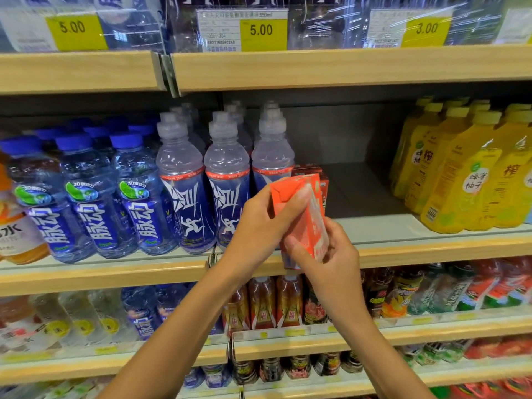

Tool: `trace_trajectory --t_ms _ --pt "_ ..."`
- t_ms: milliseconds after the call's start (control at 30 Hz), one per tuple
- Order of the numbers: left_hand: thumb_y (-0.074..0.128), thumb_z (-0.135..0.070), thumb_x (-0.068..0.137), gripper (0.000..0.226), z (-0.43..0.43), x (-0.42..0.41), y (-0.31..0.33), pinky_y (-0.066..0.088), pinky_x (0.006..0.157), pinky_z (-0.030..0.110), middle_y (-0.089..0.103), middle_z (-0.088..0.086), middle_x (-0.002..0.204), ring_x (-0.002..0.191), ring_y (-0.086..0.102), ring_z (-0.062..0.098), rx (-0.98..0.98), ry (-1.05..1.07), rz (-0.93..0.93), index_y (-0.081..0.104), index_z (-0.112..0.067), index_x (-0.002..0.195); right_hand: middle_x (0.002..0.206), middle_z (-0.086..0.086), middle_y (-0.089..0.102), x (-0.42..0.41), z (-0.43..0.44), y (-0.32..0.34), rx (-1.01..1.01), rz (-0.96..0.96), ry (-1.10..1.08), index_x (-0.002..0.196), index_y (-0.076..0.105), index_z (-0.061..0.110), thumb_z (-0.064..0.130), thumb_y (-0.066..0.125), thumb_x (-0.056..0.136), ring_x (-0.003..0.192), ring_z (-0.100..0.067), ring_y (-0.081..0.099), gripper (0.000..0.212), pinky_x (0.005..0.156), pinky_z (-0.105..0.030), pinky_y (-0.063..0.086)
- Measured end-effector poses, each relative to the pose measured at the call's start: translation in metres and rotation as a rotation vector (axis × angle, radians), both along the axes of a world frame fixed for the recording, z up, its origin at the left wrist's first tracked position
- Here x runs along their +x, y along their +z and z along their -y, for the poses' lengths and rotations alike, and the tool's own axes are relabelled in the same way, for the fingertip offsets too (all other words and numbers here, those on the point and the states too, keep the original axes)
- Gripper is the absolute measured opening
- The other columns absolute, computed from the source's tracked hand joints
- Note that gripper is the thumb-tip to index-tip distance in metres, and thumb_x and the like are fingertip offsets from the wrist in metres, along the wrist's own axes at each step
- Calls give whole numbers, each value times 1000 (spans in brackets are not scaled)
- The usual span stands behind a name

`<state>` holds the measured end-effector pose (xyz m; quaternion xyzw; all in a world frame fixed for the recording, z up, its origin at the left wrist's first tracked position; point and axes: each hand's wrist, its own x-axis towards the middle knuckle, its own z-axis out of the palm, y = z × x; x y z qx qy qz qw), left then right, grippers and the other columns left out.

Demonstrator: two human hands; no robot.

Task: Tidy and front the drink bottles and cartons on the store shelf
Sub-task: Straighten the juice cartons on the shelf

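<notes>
Both hands, left hand (259, 223) and right hand (322, 254), clamp fingers around a small red-orange drink carton (305, 214), unshelved beside the gap on the pale wooden-edged shelf (403, 251).

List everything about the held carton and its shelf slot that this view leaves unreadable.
Head view:
- red carton: print and lower end covered by the left hand and right hand.
- cartons on the shelf: count hidden behind the held one.
- price label: small print too small and blurred.
</notes>
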<state>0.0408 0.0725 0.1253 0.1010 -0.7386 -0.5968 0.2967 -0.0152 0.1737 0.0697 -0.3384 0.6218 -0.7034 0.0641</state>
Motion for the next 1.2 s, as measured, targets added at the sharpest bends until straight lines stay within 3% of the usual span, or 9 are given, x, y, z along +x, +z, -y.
trace_trajectory --t_ms 100,200,367,533,667,900,1000,1067,1200 --pt "64 -51 74 59 -14 -6 -1 57 79 21 65 -6 113 99 67 10 56 122 -3 51 -21 123 112 16 56 5 4 -2 70 -80 -180 131 44 27 60 67 60 100 4 57 82 72 -11 51" --pt "68 -44 81 52 -21 -12 -1 57 73 19 62 -8 111 94 66 9 91 247 34 44 -24 122 121 13 50 7 7 -7 103 -131 -235 138 36 28 49 74 66 106 -1 54 84 74 -11 48" --pt "71 -36 82 37 -10 -10 2 53 57 13 67 -2 102 80 70 3 166 193 -20 50 -21 108 118 16 56 1 -2 3 43 -57 -21 131 41 35 68 69 62 107 -1 59 81 76 -15 53" --pt "69 -39 78 51 6 -5 8 59 76 30 72 3 104 89 72 14 143 34 25 56 -14 120 105 20 67 -13 -9 14 26 124 214 119 52 37 60 69 65 97 2 65 61 70 -10 51" --pt "69 -46 69 58 11 -2 9 58 73 25 75 0 97 90 72 16 97 -50 24 59 -15 117 107 11 69 -12 -8 12 60 95 265 120 54 31 50 68 70 98 -3 67 56 72 -12 52" --pt "61 -54 70 55 -2 -1 3 52 69 12 68 -10 101 90 67 -1 -134 105 6 56 -22 115 96 11 67 -8 -7 6 8 -19 84 114 56 21 46 66 72 90 -1 65 50 69 -13 51" --pt "53 -62 69 50 -18 0 -1 53 77 15 63 -15 104 93 63 -4 -205 219 -18 54 -33 110 91 16 63 -7 -4 6 -15 -105 -74 111 52 23 44 65 73 87 7 62 46 66 -7 48" --pt "53 -65 66 55 -30 -2 -1 51 73 10 61 -17 105 92 62 -5 -193 234 -21 48 -34 112 93 15 61 -6 -1 6 -37 -149 -118 106 48 30 35 69 78 87 7 61 35 64 -5 46" --pt "67 -55 72 67 -37 -9 1 50 72 10 57 -9 109 96 62 4 -171 316 -21 35 -23 121 110 17 57 -1 4 0 22 -254 -159 117 42 32 22 70 85 102 7 56 43 80 -7 47"
